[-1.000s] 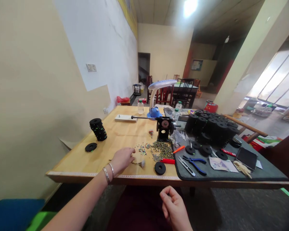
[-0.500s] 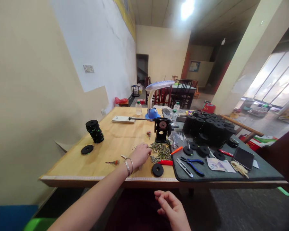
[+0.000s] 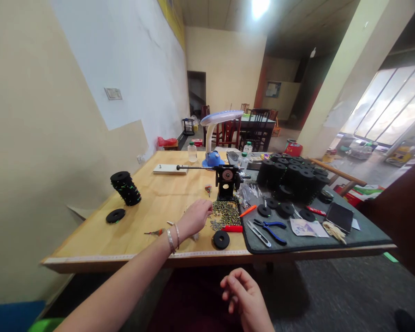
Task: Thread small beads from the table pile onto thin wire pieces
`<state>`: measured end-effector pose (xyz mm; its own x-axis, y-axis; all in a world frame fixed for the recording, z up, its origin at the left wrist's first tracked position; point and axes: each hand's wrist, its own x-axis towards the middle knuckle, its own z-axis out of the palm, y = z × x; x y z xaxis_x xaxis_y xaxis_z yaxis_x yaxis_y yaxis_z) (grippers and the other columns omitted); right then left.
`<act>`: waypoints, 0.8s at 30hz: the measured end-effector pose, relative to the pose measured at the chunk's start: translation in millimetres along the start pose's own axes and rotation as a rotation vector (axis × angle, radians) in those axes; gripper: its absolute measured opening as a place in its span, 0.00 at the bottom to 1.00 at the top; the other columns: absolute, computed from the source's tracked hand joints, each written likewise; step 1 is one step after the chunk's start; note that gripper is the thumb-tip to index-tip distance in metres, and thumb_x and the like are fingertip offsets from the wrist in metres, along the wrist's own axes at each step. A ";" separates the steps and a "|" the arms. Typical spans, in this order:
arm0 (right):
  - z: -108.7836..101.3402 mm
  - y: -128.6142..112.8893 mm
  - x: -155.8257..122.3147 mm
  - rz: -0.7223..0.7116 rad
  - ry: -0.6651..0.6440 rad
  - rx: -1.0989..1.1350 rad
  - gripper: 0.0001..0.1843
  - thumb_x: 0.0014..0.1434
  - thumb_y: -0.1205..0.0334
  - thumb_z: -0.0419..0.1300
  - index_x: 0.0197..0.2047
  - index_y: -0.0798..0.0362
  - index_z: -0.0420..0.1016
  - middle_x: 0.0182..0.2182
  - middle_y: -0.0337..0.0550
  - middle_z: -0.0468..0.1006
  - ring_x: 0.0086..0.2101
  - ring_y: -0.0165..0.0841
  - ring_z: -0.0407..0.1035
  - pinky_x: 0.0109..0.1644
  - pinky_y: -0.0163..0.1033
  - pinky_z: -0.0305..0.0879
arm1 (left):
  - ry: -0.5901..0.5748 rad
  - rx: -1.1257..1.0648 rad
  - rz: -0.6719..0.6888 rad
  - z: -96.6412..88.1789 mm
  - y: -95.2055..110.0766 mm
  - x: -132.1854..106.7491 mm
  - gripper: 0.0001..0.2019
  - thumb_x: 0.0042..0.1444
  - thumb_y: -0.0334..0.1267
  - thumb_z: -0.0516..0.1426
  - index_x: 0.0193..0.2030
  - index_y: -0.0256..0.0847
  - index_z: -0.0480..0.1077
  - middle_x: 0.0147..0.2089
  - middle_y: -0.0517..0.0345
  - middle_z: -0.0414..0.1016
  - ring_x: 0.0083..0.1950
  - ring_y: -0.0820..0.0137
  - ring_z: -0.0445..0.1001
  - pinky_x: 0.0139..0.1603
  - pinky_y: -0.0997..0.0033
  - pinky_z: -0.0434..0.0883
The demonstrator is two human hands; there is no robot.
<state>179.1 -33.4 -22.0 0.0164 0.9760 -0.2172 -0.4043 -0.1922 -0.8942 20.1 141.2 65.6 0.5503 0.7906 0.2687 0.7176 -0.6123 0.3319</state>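
Well left of the left hand (image 3: 195, 216), a white-and-cream wall (image 3: 124, 55) runs beside the wooden tabletop (image 3: 166, 198). On that side stand a stack of black spools (image 3: 126, 188) and, nearer the hand's level, 1 flat black ring (image 3: 120, 215); just left of its wrist lies an orange-tipped bundle (image 3: 155, 232). Its fingers bend at the left edge of scattered yellow-and-black beads (image 3: 230, 213); whether thumb and fingertips meet, I cannot tell. Beyond it rise a blue desk lamp (image 3: 212, 159) and a black winder (image 3: 226, 175); right of it lie another black ring (image 3: 217, 240) and a red handle (image 3: 232, 228). The right hand (image 3: 244, 295) hovers before the table edge, its thumb and fingers loosely curled and apart. Beyond and right of it, a dark mat (image 3: 283, 249) bears snips (image 3: 259, 234), blue-handled pliers (image 3: 275, 224), a banknote (image 3: 307, 228) and clustered spools (image 3: 290, 177). Far beyond the hands are wooden chairs (image 3: 257, 127), with a bright window (image 3: 383, 101) farther right. Compared with 1.0 s ago, the left hand has moved right to the beads, the orange-tipped bundle now shows, and the right hand has loosened.
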 end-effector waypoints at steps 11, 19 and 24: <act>4.1 2.9 -0.1 0.076 0.024 0.002 0.24 0.45 0.43 0.67 0.27 0.54 0.63 0.15 0.27 0.62 0.13 0.16 0.46 0.15 0.25 0.38 | 0.043 -0.445 -0.151 14.3 3.0 -86.5 0.09 0.59 0.34 0.49 0.32 0.39 0.68 0.27 0.58 0.70 0.29 0.70 0.71 0.34 0.72 0.67; 7.9 1.9 -1.1 0.085 0.026 -0.022 0.25 0.43 0.42 0.68 0.26 0.53 0.63 0.14 0.27 0.61 0.13 0.16 0.45 0.15 0.25 0.39 | 0.055 -0.169 -0.222 28.3 -8.1 -103.1 0.09 0.60 0.34 0.49 0.34 0.40 0.70 0.33 0.53 0.75 0.35 0.65 0.73 0.37 0.70 0.65; 9.5 1.2 -1.5 0.075 0.025 -0.019 0.25 0.44 0.42 0.68 0.26 0.53 0.63 0.16 0.28 0.62 0.13 0.17 0.47 0.15 0.24 0.41 | 0.002 0.116 -0.268 25.8 -7.8 -107.9 0.12 0.60 0.32 0.48 0.32 0.40 0.71 0.34 0.52 0.74 0.36 0.63 0.72 0.36 0.68 0.63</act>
<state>169.9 -34.1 -19.0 0.0098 0.9561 -0.2930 -0.3874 -0.2665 -0.8826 -33.8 61.0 10.7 0.3336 0.9240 0.1868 0.8814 -0.3760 0.2858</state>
